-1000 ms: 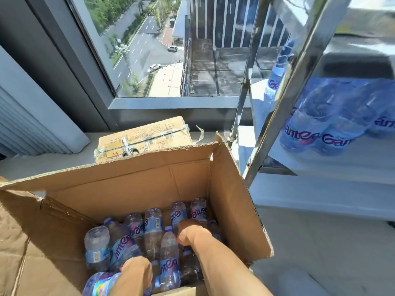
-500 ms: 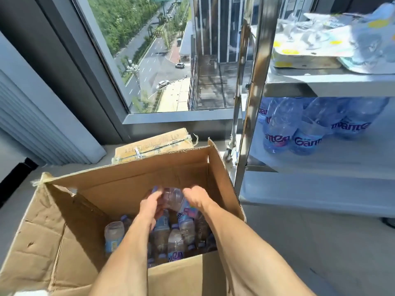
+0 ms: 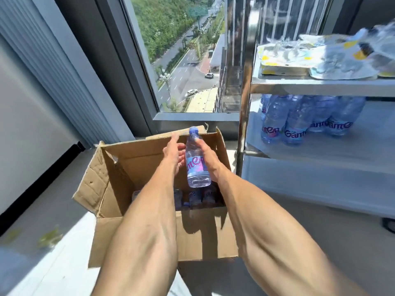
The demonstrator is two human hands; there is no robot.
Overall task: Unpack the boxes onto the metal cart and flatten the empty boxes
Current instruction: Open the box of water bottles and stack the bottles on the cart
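The box [image 3: 136, 165] is open on top, flaps up, so hands can go in & out from above. Both hands are over it w/ a bottle [image 3: 196, 161] between them: left hand [image 3: 174, 154], right hand [image 3: 206, 155]. More bottles [image 3: 198, 197] fill the bottom. Just right of the box, the cart post [image 3: 245, 99] stands in the way. The middle shelf [image 3: 320, 152] has bottles at the back [image 3: 299, 122], free room in front. The top shelf [image 3: 320, 86] is covered w/ plastic wrap [image 3: 320, 58].

We see the metal cart [image 3: 320, 86] with water bottles [image 3: 299, 118] standing at the left edge of its middle shelf. Crumpled plastic wrap [image 3: 320, 58] lies on its top shelf. The open cardboard box [image 3: 149, 238] sits on the floor [image 3: 320, 231] beside the cart's left corner.
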